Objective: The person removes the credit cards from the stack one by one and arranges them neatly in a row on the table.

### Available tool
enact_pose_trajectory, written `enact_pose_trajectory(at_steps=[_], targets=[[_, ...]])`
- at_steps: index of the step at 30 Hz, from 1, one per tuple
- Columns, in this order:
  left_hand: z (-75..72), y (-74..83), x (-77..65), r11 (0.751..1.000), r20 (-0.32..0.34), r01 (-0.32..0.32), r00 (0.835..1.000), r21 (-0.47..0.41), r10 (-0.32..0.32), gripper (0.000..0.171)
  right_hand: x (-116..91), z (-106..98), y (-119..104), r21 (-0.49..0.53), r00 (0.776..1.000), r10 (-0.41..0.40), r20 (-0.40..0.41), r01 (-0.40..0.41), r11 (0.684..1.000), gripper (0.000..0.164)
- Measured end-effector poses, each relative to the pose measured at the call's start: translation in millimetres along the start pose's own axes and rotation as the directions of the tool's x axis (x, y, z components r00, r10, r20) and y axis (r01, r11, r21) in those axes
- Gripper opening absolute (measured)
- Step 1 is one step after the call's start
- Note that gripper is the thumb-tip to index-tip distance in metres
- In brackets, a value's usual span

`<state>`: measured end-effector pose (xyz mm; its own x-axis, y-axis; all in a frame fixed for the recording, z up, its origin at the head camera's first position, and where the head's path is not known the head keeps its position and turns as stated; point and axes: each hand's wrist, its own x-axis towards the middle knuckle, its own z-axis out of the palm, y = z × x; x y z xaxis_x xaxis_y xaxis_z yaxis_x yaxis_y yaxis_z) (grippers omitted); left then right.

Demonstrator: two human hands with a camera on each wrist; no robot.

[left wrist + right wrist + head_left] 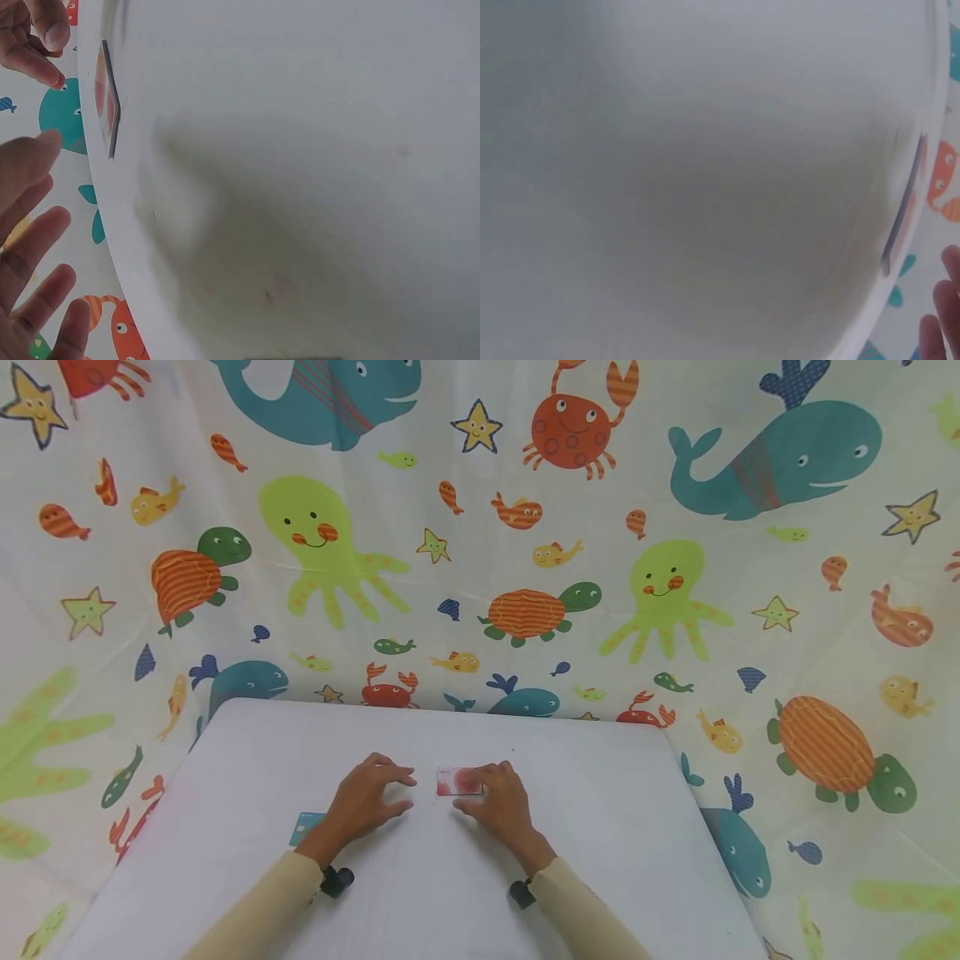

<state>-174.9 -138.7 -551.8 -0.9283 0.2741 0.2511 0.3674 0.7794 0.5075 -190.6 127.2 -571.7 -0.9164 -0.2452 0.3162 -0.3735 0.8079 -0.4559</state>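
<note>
A red and white card (pixel 451 782) lies flat on the white table in the head view, its right end partly covered by my right hand (pixel 501 802). In the left wrist view the same card (pixel 108 97) shows edge-on with dark edges, and the right hand's fingers (pixel 34 56) hover apart from it. My left hand (pixel 369 797) is held to the left of the card, fingers spread and gently bent, gripping nothing. A blue card (pixel 306 827) lies beside the left wrist, partly hidden by it. Right-hand fingertips (pixel 949 300) appear at the right wrist view's edge.
The white table (pixel 615 827) ends at a far edge against a curtain (pixel 465 568) printed with sea animals. A dark wrist camera (pixel 336 882) sits under the left wrist, and another camera (pixel 522 893) under the right.
</note>
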Motion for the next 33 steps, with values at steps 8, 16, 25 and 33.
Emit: enact_pose_trajectory(at_steps=[8, 16, 25, 33], targets=[[11.6, 6.1, 7.4, 1.000, -0.002, 0.010, 1.000, -0.007, -0.010, 0.037, -2, -7, 9, -0.014, 1.000, 0.022, 0.011, -0.022, 1.000, 0.041], [21.3, 7.2, 11.0, 0.999, -0.002, 0.017, 1.000, -0.029, -0.017, 0.035, -2, -9, 18, 0.033, 0.998, 0.053, 0.035, -0.055, 0.998, 0.038], [28.7, 9.3, 16.4, 1.000, 0.003, 0.020, 1.000, -0.024, -0.020, 0.034, -2, -4, 29, -0.011, 0.995, 0.078, 0.061, -0.077, 0.997, 0.040], [34.6, 12.8, 23.3, 0.998, 0.004, 0.044, 0.999, -0.035, -0.044, 0.033, 2, -4, 29, -0.011, 0.986, 0.130, 0.109, -0.129, 0.992, 0.040]])
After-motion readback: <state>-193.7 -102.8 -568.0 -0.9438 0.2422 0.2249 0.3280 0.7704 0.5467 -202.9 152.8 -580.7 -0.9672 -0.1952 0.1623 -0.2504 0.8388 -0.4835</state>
